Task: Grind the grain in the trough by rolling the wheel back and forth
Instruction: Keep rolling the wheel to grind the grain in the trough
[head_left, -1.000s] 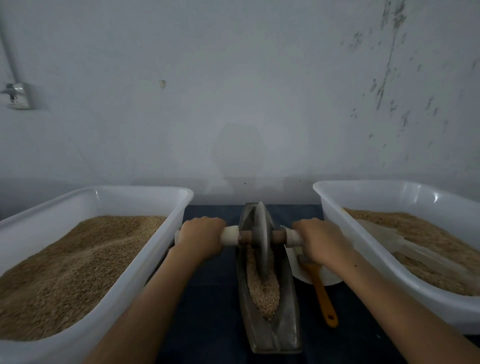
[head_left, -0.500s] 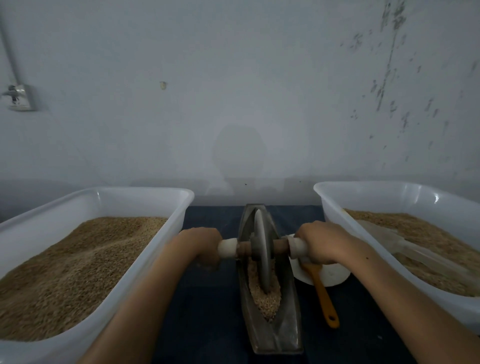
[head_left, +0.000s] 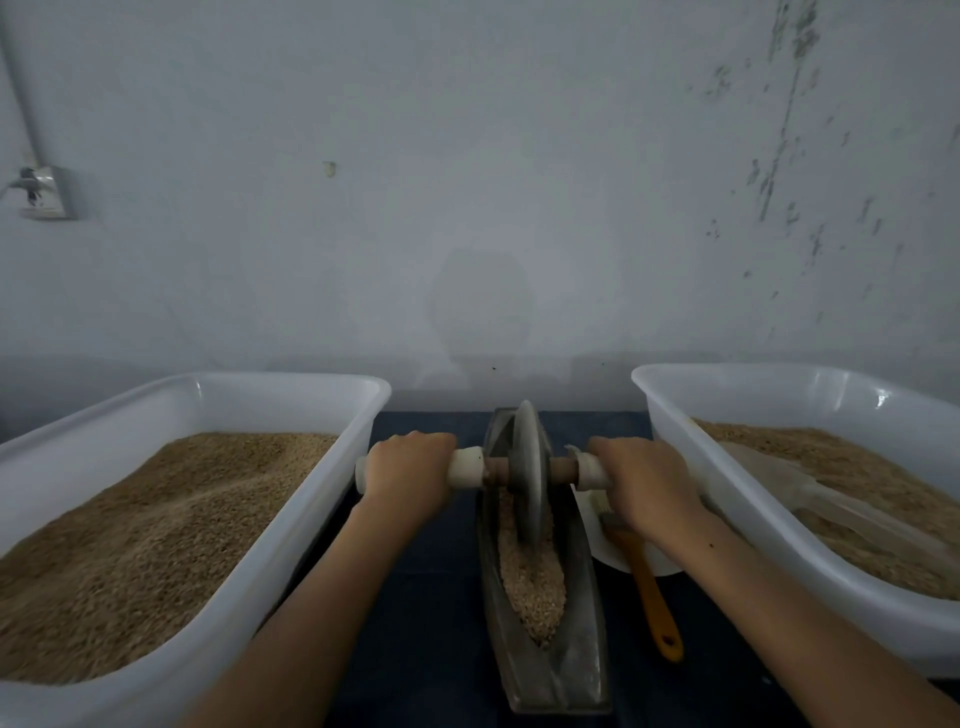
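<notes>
Your left hand (head_left: 410, 470) and right hand (head_left: 641, 483) each curl tight around a white handle end of the axle, and the wheel (head_left: 527, 473) stands upright in the far half of the grain-filled trough (head_left: 582, 649). The wheel looks heavy and rigid, so hold both handles evenly to stop it tipping.

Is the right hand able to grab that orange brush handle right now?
Probably not yet. The right hand is wrapped round the wheel's handle, so it must let go first. The orange brush handle lies just beneath that wrist with nothing covering it.

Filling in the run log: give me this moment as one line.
left hand grips axle | right hand grips axle | wheel upright in trough, far half | grain in trough
</notes>
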